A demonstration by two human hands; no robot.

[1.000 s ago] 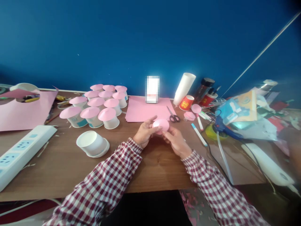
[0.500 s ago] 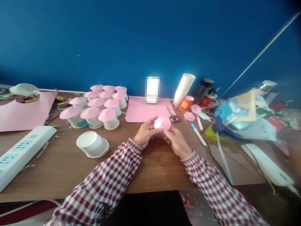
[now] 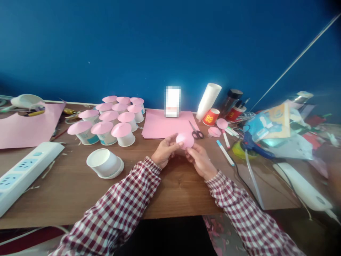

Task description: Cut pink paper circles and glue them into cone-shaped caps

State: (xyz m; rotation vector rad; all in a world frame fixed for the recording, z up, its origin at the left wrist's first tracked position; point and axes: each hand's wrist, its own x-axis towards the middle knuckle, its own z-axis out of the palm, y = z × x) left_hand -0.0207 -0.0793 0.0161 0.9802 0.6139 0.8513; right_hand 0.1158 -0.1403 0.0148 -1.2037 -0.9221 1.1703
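Observation:
A pink paper disc (image 3: 185, 140) is held up over the wooden table between both hands. My left hand (image 3: 165, 152) pinches its left edge, thumb on top. On the lower right edge, the thumb and fingers of my right hand (image 3: 200, 160) are closed. Just behind the disc lie dark-handled scissors (image 3: 197, 134), beside a stack of pink paper sheets (image 3: 167, 126). To the left, upside-down white paper cups (image 3: 127, 139) stand in rows, each topped with a shallow pink paper cone (image 3: 121, 130). Nearer me is a white paper cup (image 3: 105, 163) without a cone.
A power strip (image 3: 25, 170) lies at left, near a cut pink sheet (image 3: 29, 124). At right are a red cup (image 3: 211, 117), a tall cup stack (image 3: 209, 101), small pink discs (image 3: 214, 132), markers (image 3: 225, 153) and a blue glue gun (image 3: 255, 145) with its cord.
The pink disc has tilted and shifted slightly to the right in my fingers, and my left thumb now lies over its edge. Everything else stays where it was.

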